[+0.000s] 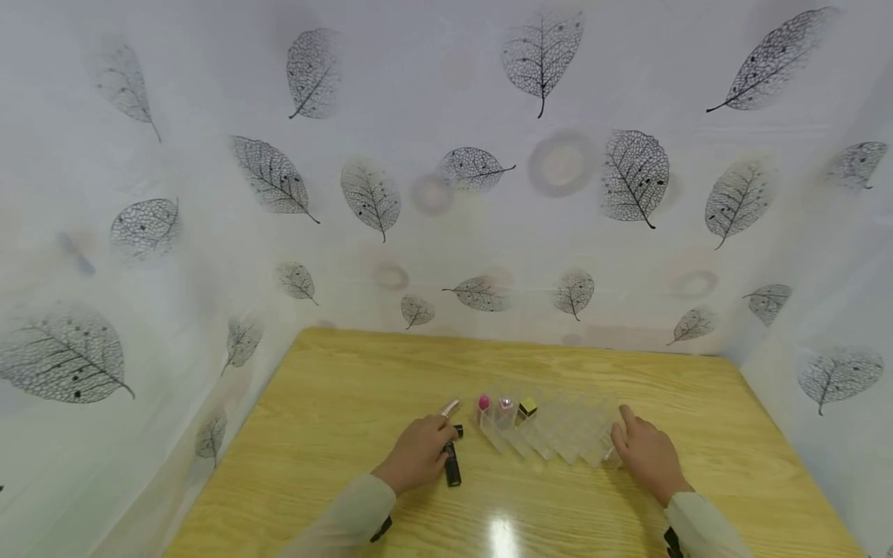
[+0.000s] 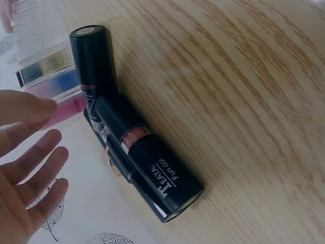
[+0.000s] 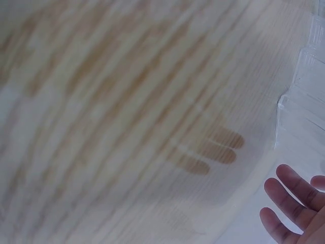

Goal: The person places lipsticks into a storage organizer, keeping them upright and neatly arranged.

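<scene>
A clear diamond-celled lipstick organizer (image 1: 568,434) lies on the table. Its left end holds a pink-topped lipstick (image 1: 484,402), a pale pink tube (image 1: 505,412) and a yellow-and-black-topped one (image 1: 528,407). Left of it, my left hand (image 1: 417,456) hovers over several loose lipsticks. In the left wrist view the hand (image 2: 30,168) has loosely bent fingers and grips nothing. Beside it lie a dark lipstick (image 2: 92,61) and a black lettered lipstick (image 2: 161,170), overlapping others. My right hand (image 1: 647,457) is by the organizer's right end, fingers extended; whether they touch it I cannot tell.
The wood-grain table (image 1: 349,364) is enclosed by a pale curtain (image 1: 460,232) with leaf prints at the back and sides. A silvery tube (image 1: 451,406) lies just beyond the left hand. Light glares off the table's front.
</scene>
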`<state>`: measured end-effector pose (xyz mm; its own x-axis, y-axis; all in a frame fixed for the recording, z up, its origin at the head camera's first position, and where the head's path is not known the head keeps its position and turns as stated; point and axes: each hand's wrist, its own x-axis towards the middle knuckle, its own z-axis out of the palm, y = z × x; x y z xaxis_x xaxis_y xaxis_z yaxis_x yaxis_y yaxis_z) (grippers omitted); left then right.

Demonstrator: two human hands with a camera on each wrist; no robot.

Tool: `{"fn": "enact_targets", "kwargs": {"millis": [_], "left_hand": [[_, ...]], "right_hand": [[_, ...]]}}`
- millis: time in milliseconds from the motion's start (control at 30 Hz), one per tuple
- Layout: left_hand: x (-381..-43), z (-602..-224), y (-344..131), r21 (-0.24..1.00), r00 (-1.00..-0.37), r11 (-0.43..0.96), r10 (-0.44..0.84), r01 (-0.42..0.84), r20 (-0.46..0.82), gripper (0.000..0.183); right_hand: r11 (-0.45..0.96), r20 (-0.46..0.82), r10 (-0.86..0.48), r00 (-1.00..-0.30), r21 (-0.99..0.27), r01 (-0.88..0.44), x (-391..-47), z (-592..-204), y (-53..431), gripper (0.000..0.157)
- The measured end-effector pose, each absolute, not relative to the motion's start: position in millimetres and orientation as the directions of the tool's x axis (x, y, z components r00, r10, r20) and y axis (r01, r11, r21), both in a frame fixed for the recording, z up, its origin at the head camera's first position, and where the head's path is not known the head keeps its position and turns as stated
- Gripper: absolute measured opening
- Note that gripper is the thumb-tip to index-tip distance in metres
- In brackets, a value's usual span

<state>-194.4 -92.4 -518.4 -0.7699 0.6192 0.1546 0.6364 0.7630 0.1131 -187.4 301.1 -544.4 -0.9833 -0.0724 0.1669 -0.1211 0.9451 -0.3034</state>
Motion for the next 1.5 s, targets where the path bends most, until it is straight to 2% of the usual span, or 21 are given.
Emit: {"fn": "enact_targets", "kwargs": {"millis": [300,467,667,900,1033,1133,1300,1500], "left_hand": [[-205.3,-529.4,-85.3,0.040,-0.706,0.705,0.708,0.708,0.022,0.020],[-208.2,-533.7,-81.5,0.011,-0.696,0.696,0.718,0.718,-0.006,0.020],[-207.9,-533.1,-78.6,0.047,-0.684,0.683,0.729,0.729,0.017,0.021],[-210.8,-536.7,-76.0,0.108,-0.660,0.656,0.751,0.747,-0.002,0.008],[-211.9,-536.1,-74.6,0.155,-0.658,0.649,0.753,0.745,0.004,0.013],[-212.3,-536.5,-73.3,0.225,-0.685,0.665,0.728,0.712,0.017,0.016],[-212.2,-535.9,-71.1,0.466,-0.792,0.691,0.610,0.552,0.033,0.017],[-213.9,-529.9,-67.2,0.731,-0.872,0.564,0.482,0.384,0.086,0.019]], "right_hand": [[0.945,0.155,-0.068,-0.986,-0.307,-0.114,-187.3,-542.0,303.0,0.041],[0.948,0.147,-0.070,-0.987,-0.298,-0.112,-187.1,-543.2,302.8,0.042],[0.950,0.146,-0.068,-0.987,-0.293,-0.109,-186.9,-543.2,301.6,0.042],[0.948,0.147,-0.066,-0.987,-0.299,-0.108,-186.5,-543.6,301.3,0.043],[0.951,0.147,-0.067,-0.987,-0.290,-0.108,-186.5,-543.5,300.9,0.044],[0.951,0.140,-0.066,-0.988,-0.291,-0.105,-186.3,-544.1,300.9,0.045],[0.950,0.135,-0.066,-0.989,-0.295,-0.103,-186.7,-545.9,301.5,0.046],[0.948,0.155,-0.069,-0.985,-0.297,-0.113,-187.4,-546.5,301.9,0.043]]}}
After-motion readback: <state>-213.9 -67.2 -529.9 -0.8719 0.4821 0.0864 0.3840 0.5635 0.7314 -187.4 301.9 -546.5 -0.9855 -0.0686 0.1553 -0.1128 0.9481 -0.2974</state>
